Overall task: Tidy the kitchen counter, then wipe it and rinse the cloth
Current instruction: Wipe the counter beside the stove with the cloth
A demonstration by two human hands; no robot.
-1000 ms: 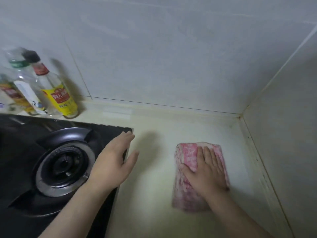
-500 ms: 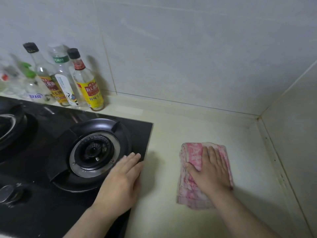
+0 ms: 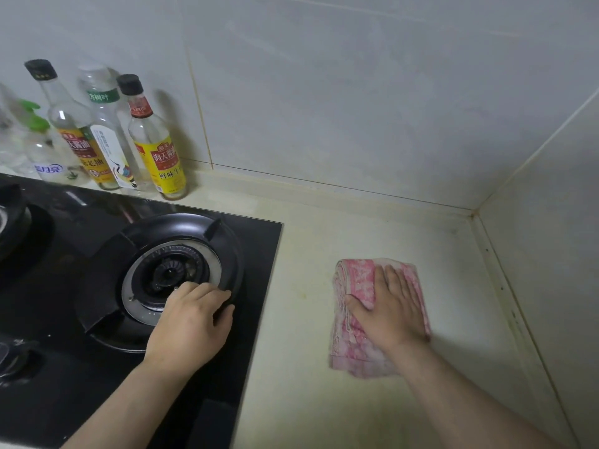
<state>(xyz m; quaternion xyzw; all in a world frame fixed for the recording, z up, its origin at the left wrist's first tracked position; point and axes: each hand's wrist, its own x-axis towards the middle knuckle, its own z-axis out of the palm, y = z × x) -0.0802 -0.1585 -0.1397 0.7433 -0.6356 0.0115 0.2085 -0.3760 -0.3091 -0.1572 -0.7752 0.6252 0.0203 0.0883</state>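
Pressing the folded pink cloth (image 3: 355,280) flat onto the cream counter (image 3: 308,400), just right of the black hob (image 3: 259,251), with the right hand (image 3: 392,306) spread palm-down and fingers straight: bearing on it, not clutching it. Leaning the left hand (image 3: 191,322) on the hob itself, over the near rim of the burner ring (image 3: 181,228), fingers bent at the tips; cannot tell whether gripping that rim or merely resting there as a brace.

Looks to be the wiping step, judging by the tidy row of sauce bottles (image 3: 155,147) standing upright behind the hob, against the wall, well apart from the cloth. Seems to be mid-pass over the bare stretch between the hob's right edge and the corner of the walls.

Calls next for sliding the cloth under steady downward pressure, either toward the back wall beyond the hob's far right corner or along the hob's right edge, keeping the folds from bunching or unrolling. Needs care beside the hob's edge, to avoid catching the cloth on the glass lip. Leaves rinsing for later; no sink or tap in view.
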